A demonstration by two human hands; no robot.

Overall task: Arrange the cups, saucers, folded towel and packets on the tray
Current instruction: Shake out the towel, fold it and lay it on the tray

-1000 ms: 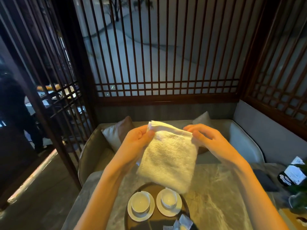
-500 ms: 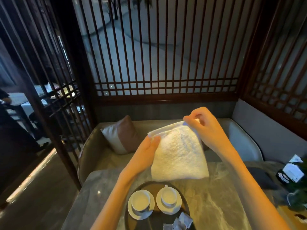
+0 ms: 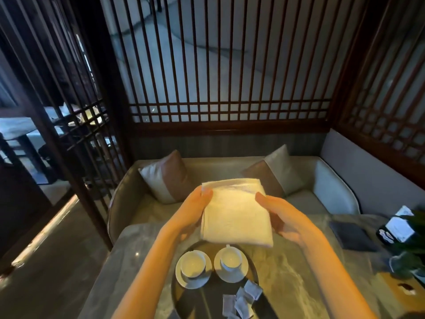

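A folded white towel (image 3: 234, 212) hangs in the air above the far part of the dark round tray (image 3: 197, 298). My left hand (image 3: 195, 209) grips its left edge and my right hand (image 3: 279, 216) holds its right edge. On the tray stand two white cups on white saucers side by side, the left cup (image 3: 192, 264) and the right cup (image 3: 230, 257). Several small white packets (image 3: 241, 300) lie in a loose heap at the tray's near right.
The tray rests on a grey marble table (image 3: 296, 279). A dark mat (image 3: 351, 236), a black-and-white card (image 3: 395, 229) and a green plant (image 3: 411, 249) sit at the table's right. Behind the table is a curved sofa (image 3: 333, 189) with two cushions and a wooden lattice screen.
The towel has been folded smaller, now a compact rectangle. Both hands have come lower and closer together, holding it by its sides above the tray.
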